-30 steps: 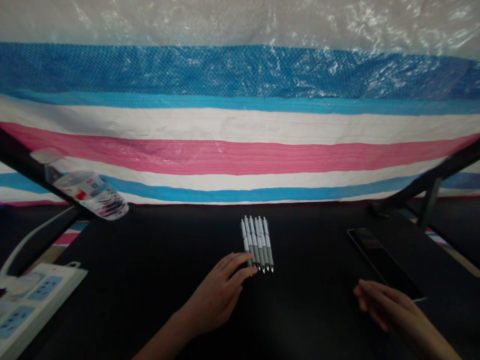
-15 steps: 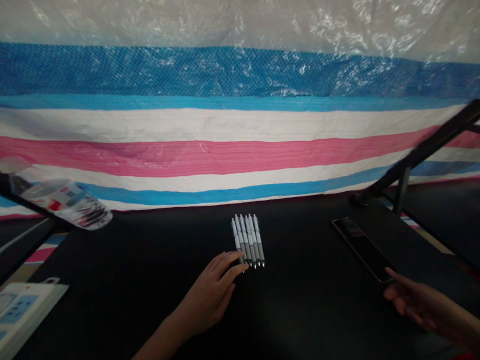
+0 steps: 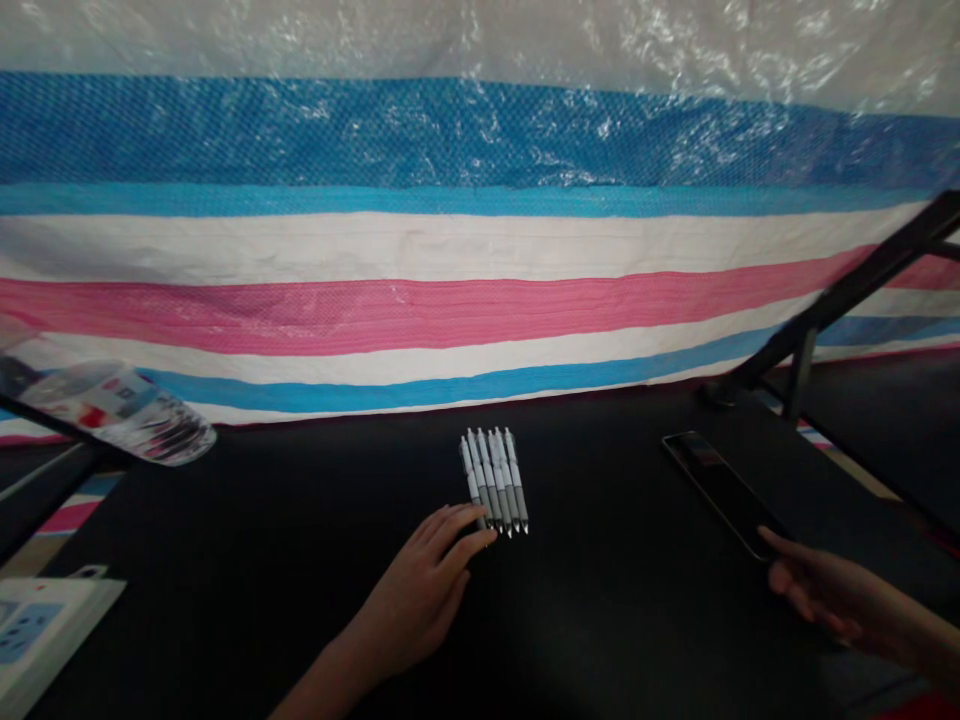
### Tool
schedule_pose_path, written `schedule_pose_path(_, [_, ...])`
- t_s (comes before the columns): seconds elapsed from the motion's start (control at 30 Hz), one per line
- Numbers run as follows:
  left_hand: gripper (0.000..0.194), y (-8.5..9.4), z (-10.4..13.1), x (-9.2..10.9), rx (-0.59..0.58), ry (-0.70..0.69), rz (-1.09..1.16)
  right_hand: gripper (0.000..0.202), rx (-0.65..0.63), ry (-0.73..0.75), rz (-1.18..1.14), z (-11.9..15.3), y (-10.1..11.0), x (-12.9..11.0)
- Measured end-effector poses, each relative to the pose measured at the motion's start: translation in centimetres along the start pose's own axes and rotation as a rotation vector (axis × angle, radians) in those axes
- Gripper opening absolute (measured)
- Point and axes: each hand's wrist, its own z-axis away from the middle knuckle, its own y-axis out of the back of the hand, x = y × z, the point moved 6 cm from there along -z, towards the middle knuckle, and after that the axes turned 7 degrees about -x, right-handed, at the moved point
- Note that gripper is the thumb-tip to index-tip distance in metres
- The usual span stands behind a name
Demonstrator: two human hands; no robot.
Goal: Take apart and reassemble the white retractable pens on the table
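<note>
Several white-and-grey click pens (image 3: 495, 480) lie side by side on the black tabletop (image 3: 585, 600), tips toward me. My left hand (image 3: 424, 570) lies at the lower left of this row with fingers stretched out. Its fingertips touch the tip end of the leftmost pen and partly cover it. On the right, a dark smartphone (image 3: 716, 490) lies slantwise, screen up. My right hand (image 3: 825, 590) holds its near corner, thumb on the top face and the other fingers curled by the edge; part of the grip is hidden.
A clear plastic water bottle (image 3: 150, 415) lies at the far left beside a black bar. A white power strip (image 3: 45, 630) sits at the lower left. Striped plastic sheeting (image 3: 450, 310) hangs behind the table, and a black metal bar (image 3: 840, 300) slants up at the right.
My right thumb has moved slightly left, further onto the phone's corner, and the fingers have come closer. My left hand and the pens look unmoved. The view has shifted a little.
</note>
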Motion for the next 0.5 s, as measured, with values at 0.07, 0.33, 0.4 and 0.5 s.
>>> schedule_pose_path(0.07, [0.064,0.0,0.0,0.1,0.003,0.000,0.000,0.066,0.005,-0.005,-0.007,-0.1,0.0,0.1])
schedule_pose_path(0.33, [0.063,0.4,0.1,0.1,0.038,0.028,0.016,0.068,-0.028,0.016,0.034,-2.1,1.7,1.1])
schedule_pose_path(0.4, [0.062,0.4,0.3,0.0,0.041,0.039,0.021,0.065,-0.049,0.026,0.045,-2.2,1.9,1.1])
schedule_pose_path(0.5, [0.062,0.4,0.4,-0.1,0.043,0.047,0.028,0.067,0.019,0.117,0.186,-1.7,2.2,0.3])
